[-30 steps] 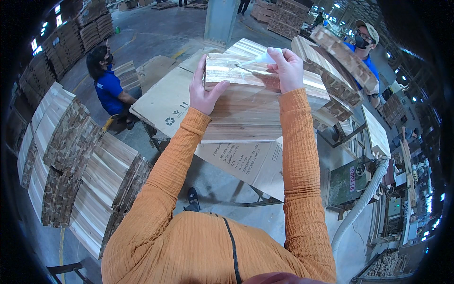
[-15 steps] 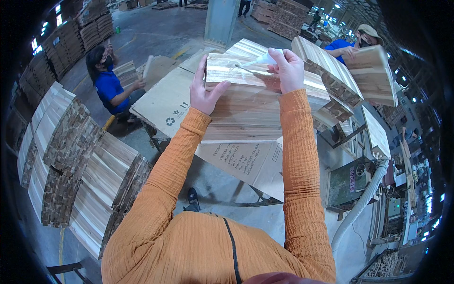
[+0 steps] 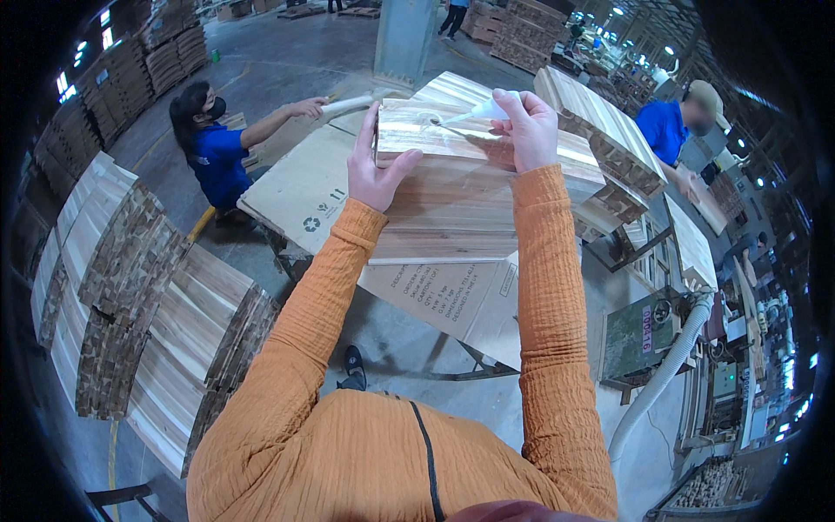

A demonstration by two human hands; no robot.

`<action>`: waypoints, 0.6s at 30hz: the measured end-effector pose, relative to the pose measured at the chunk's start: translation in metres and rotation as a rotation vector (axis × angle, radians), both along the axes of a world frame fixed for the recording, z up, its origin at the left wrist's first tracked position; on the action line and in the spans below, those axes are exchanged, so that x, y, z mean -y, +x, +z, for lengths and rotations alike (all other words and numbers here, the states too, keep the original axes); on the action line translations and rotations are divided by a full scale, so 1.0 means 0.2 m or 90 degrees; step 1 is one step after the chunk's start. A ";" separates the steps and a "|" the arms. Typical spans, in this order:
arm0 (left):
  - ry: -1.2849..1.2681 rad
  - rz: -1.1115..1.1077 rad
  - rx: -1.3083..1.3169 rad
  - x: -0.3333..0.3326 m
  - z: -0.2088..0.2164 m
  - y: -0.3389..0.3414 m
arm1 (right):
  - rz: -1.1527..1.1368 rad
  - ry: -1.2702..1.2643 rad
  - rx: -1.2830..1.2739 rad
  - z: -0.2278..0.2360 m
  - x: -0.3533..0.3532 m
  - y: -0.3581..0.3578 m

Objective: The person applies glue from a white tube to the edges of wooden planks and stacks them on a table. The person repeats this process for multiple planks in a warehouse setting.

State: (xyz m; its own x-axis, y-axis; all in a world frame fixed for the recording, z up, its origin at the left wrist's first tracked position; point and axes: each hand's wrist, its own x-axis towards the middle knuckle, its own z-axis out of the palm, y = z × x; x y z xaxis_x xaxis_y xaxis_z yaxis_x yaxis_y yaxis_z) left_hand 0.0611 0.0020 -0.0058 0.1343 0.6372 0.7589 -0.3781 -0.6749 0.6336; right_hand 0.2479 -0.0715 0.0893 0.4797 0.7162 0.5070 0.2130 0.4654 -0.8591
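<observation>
My right hand [image 3: 531, 130] pinches a small white squeeze bottle [image 3: 489, 110] with a long tapered nozzle. The nozzle points left, its tip at a dark knot hole [image 3: 435, 122] in the top of a pale wooden board [image 3: 404, 137]. Around the hole lies a shiny, wet-looking patch. At the board's left end is my left hand [image 3: 376, 172], its fingers along the end and its thumb over the near edge. Below this board, more wood [image 3: 452, 209] shows its striped near face.
Cardboard [image 3: 287, 196] covers the table. Board stacks stand at the far right [image 3: 600, 104] and left [image 3: 187, 331]. A co-worker in blue [image 3: 209, 161] reaches toward the table from the left; another [image 3: 665, 130] stands at right. A green machine [image 3: 639, 335] with a pale hose [image 3: 661, 383] sits right.
The left co-worker has stretched an arm toward the table. The right co-worker has lowered a wooden panel and shifted right. My hands and the bottle stay almost in place.
</observation>
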 end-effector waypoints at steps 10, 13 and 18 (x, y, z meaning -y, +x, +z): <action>0.010 0.013 -0.002 0.00 0.01 0.00 | 0.000 0.003 -0.007 0.00 0.00 0.01; 0.021 0.030 -0.010 -0.01 0.01 0.00 | 0.007 0.010 -0.004 0.00 -0.01 0.01; 0.007 0.019 -0.005 -0.01 0.00 0.00 | 0.009 0.012 -0.038 0.00 -0.01 0.01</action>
State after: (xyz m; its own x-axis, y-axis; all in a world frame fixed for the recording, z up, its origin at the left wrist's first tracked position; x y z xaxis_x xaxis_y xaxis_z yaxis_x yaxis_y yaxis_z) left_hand 0.0613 0.0031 -0.0049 0.1215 0.6331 0.7645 -0.3522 -0.6926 0.6295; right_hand 0.2496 -0.0693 0.0893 0.4999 0.7139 0.4903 0.1545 0.4836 -0.8616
